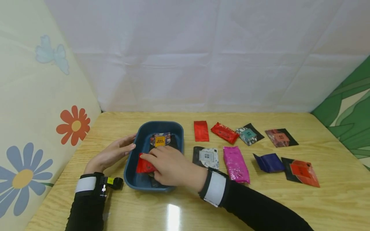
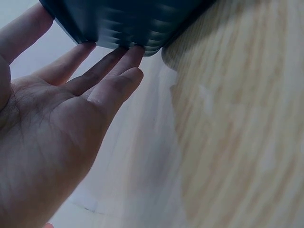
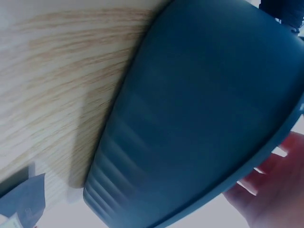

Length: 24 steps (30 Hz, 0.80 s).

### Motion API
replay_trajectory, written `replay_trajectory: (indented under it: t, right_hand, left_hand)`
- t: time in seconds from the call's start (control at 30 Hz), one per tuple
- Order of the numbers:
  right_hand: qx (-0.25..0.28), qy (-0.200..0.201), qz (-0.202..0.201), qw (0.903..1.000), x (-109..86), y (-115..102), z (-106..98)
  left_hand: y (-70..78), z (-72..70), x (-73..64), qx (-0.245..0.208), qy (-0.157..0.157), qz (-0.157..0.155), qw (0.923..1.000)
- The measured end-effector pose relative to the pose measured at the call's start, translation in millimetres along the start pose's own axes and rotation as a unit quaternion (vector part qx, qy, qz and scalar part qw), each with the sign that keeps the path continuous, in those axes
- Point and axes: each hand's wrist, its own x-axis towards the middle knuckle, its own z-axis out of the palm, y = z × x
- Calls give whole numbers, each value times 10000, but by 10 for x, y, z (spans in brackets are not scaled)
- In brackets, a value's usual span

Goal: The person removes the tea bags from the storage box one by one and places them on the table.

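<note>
Backdrop (image 1: 202,64): creased white sheet; flower panel (image 1: 26,96) at left.
Table (image 1: 138,213): pale wood, glare near the front.
Bin (image 1: 132,179): left half of the table, orange-label packet (image 1: 160,141) inside, more dark stuff under the right hand (too covered to count).
Left hand (image 1: 113,152): fingers fairly straight, tips touching the bin's outer wall, gripping nothing. Probably steadying.
Right hand (image 1: 171,163): reaching into the bin, fingers curled, pinching the red packet (image 1: 143,166).
Red packet: inside the bin, toward its left side.
Rows right of bin: eight packets, four per row; magenta packet (image 1: 236,164) and purple packet (image 1: 269,163) in the front one.
Packet step: looks like one-at-a-time transfer, packet at the bin end (loading or unloading, one instant won't settle it).
Right hand next: if loading, let go low and flat, then back out over the rim. If unloading, hold the pinch and lift clear of the wall.
Bin risk: could skid if the right wrist bumps the rim.
</note>
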Motion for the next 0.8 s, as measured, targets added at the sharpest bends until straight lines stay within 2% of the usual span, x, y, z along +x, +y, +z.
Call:
replay_trajectory:
  t: [0.37,0.63,0.8]
  right_hand:
    - [223,769,-132,9967,-134,-36,-43]
    - [356,970,-63,9946,-324,-44,-53]
    - [394,990,154,9942,-469,-35,-65]
  left_hand:
    - [-4,-15,-10,35,14,9,10000]
    - [0,-17,-8,42,14,-21,10000]
    - [2,-6,1,20,32,-42,10000]
